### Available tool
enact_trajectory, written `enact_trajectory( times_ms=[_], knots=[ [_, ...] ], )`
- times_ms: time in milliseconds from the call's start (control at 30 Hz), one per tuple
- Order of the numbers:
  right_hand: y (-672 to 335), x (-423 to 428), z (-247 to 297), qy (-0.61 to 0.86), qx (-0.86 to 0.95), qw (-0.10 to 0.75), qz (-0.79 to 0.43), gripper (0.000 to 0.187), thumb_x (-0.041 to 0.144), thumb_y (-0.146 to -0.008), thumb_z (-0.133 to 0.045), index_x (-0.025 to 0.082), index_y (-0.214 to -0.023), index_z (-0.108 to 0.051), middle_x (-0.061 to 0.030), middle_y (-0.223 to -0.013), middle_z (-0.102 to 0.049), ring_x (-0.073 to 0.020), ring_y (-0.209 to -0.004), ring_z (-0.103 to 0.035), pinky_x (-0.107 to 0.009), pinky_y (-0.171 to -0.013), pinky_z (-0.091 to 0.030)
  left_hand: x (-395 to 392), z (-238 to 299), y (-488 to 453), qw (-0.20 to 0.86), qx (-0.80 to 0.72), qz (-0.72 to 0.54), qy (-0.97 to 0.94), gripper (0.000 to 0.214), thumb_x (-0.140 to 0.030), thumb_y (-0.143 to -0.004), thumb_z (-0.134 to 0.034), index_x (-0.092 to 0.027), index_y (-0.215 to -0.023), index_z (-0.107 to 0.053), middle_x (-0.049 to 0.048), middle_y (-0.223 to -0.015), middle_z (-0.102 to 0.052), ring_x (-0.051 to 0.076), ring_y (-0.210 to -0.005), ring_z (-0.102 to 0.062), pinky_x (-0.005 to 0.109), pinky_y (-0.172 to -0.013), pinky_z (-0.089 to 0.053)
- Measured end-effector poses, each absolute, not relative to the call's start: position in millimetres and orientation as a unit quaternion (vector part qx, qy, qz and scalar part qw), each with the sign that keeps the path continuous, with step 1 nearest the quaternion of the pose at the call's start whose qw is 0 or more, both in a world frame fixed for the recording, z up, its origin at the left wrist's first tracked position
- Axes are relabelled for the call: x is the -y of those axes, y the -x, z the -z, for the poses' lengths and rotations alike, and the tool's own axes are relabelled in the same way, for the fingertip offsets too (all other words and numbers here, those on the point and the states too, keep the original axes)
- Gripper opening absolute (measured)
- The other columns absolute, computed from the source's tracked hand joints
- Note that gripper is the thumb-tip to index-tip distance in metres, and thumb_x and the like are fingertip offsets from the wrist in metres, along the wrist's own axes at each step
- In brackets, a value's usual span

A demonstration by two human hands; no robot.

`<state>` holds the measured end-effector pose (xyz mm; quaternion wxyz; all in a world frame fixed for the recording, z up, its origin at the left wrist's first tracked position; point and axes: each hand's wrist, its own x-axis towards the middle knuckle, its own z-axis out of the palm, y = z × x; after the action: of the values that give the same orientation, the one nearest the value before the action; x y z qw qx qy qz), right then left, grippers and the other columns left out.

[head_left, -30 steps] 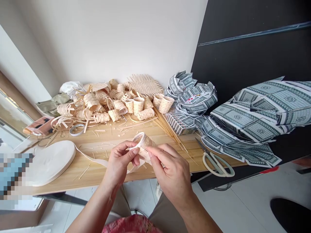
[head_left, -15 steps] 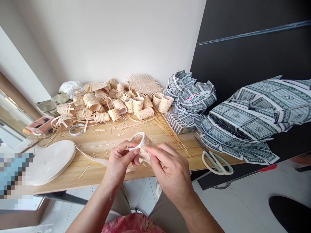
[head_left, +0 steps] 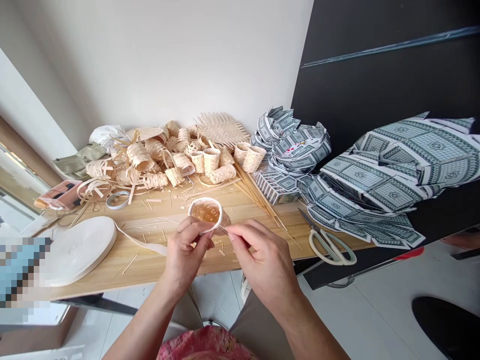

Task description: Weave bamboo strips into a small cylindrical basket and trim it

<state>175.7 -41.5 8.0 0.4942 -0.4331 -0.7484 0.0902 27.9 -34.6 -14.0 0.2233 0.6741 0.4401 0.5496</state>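
A small woven bamboo cup (head_left: 226, 216) is held above the table's front edge, its mouth tilted toward me and its rim wrapped in a pale band. My left hand (head_left: 187, 247) pinches that rim at its near left side. At the rim's right side, my right hand (head_left: 264, 255) pinches a thin needle-like piece (head_left: 223, 229) between thumb and forefinger, its tip close against the band. Whether the tip has gone into the weave I cannot make out. A white ribbon (head_left: 144, 243) runs from a large flat roll (head_left: 86, 250) toward my left hand.
Woven cups and bamboo scraps are heaped along the back, with a tape roll (head_left: 117, 200) before them. Long thin sticks (head_left: 266, 202) lie right of centre. Scissors (head_left: 332, 245) rest at the front right edge beside folded playing-card pieces (head_left: 375, 180). Slivers litter the wooden table (head_left: 142, 270).
The cup has turned so its mouth faces me more and has shifted slightly left. My right hand has drawn a little away from its side, and the thin piece now shows between them.
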Motion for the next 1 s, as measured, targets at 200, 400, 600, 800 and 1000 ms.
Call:
enact_trajectory(
  times_ms=[200,400,600,800,1000],
  knots=[
    [-178,38,9,0.434,0.708,0.539,-0.142,0.019,0.009,-0.081,-0.045,0.018,-0.066,-0.053,0.0016,-0.063,-0.052,-0.0110,-0.059,-0.049,-0.021,-0.054,-0.038,36,24,-30,-0.082,-0.439,-0.476,-0.757,0.018,-0.012,-0.082,-0.050,-0.020,-0.090,-0.064,0.0026,-0.077,-0.065,0.010,-0.061,-0.061,0.016,-0.054,-0.046],
    [-168,37,22,0.443,0.674,0.572,-0.151,0.020,0.012,-0.083,-0.044,0.018,-0.064,-0.049,0.0016,-0.063,-0.050,-0.0118,-0.060,-0.049,-0.022,-0.056,-0.039,38,34,-36,-0.119,-0.432,-0.441,-0.778,0.019,-0.010,-0.082,-0.047,-0.019,-0.089,-0.062,0.0025,-0.074,-0.066,0.011,-0.063,-0.061,0.016,-0.054,-0.045],
    [-165,33,25,0.454,0.673,0.552,-0.191,0.012,0.017,-0.082,-0.046,0.018,-0.072,-0.053,0.0000,-0.070,-0.056,-0.0126,-0.064,-0.052,-0.023,-0.059,-0.042,32,41,-31,-0.094,-0.440,-0.452,-0.770,0.020,-0.013,-0.083,-0.048,-0.021,-0.092,-0.063,0.0030,-0.077,-0.066,0.011,-0.064,-0.062,0.016,-0.054,-0.046],
    [-167,30,26,0.446,0.676,0.542,-0.224,0.016,0.016,-0.078,-0.049,0.018,-0.064,-0.054,0.0021,-0.062,-0.054,-0.0115,-0.057,-0.050,-0.022,-0.055,-0.040,29,41,-24,-0.135,-0.433,-0.435,-0.778,0.023,-0.009,-0.083,-0.046,-0.020,-0.095,-0.062,0.0028,-0.078,-0.066,0.010,-0.063,-0.062,0.016,-0.053,-0.045],
    [-174,29,26,0.450,0.677,0.521,-0.262,0.011,0.018,-0.078,-0.052,0.017,-0.069,-0.057,0.0015,-0.067,-0.056,-0.0111,-0.058,-0.052,-0.021,-0.053,-0.041,30,47,-24,-0.128,-0.417,-0.402,-0.805,0.025,-0.008,-0.084,-0.043,-0.019,-0.099,-0.060,0.0035,-0.081,-0.065,0.010,-0.063,-0.060,0.017,-0.054,-0.044]
  ],
)
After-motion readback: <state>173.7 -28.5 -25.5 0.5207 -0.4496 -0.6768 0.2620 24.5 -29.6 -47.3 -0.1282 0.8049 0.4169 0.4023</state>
